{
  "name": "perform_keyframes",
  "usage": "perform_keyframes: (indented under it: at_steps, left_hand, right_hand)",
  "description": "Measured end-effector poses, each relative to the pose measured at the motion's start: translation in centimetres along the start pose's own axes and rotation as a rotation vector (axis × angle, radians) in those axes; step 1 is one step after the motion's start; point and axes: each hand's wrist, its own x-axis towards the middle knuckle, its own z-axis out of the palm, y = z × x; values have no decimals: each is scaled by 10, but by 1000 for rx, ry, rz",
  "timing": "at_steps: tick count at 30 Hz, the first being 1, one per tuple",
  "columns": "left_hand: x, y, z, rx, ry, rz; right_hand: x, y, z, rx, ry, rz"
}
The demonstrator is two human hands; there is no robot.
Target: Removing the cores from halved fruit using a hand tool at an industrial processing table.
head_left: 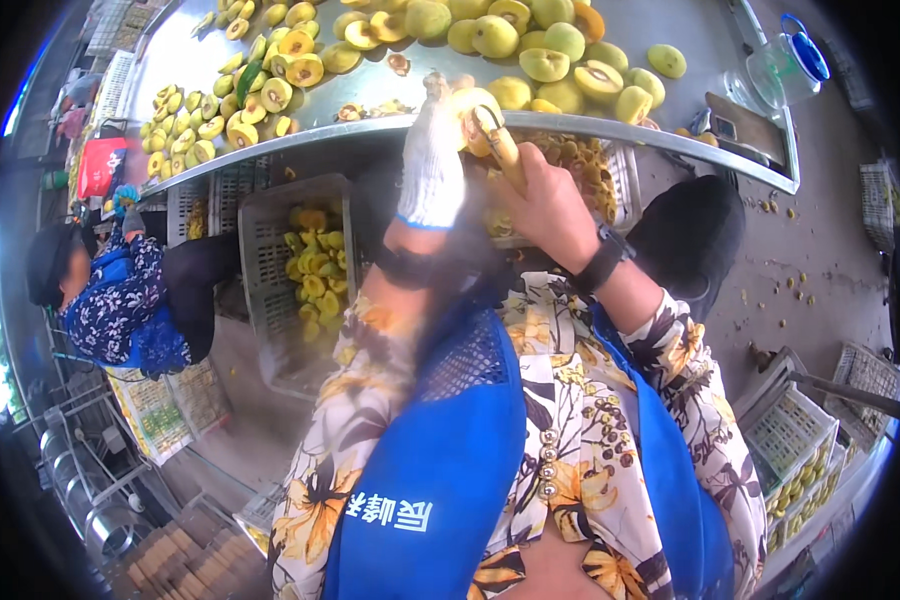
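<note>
My left hand, in a white knit glove, holds a yellow peach piece over the near rim of the metal table. My bare right hand is wrapped round the yellowish handle of a pitting tool. Its thin curved metal end lies against the fruit; the exact contact is partly hidden by my fingers. Beyond my hands lie whole and halved yellow-green peaches, some halves showing brown pits. More peach halves are spread to the left.
Under the table edge, a crate holds peach scraps. Left of my legs, another crate holds yellow-green pieces. A clear jug with a blue lid stands at the table's right corner. A co-worker sits at the left.
</note>
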Motion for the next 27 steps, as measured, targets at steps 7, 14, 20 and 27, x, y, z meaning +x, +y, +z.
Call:
perform_keyframes:
  at_steps: [7, 14, 20, 27]
  left_hand:
    - [1, -17, 0, -8, -63, 174]
    - [5, 7, -3, -21, -258, -217]
    - [5, 8, 3, -56, -117, -217]
    - [-6, -15, 6, 41, -38, 60]
  right_hand:
    - [-10, 11, 10, 14, 10, -47]
    - [-17, 9, 14, -29, -111, -156]
    - [-14, 4, 9, -64, 73, 77]
    - [-12, 11, 10, -54, 79, -19]
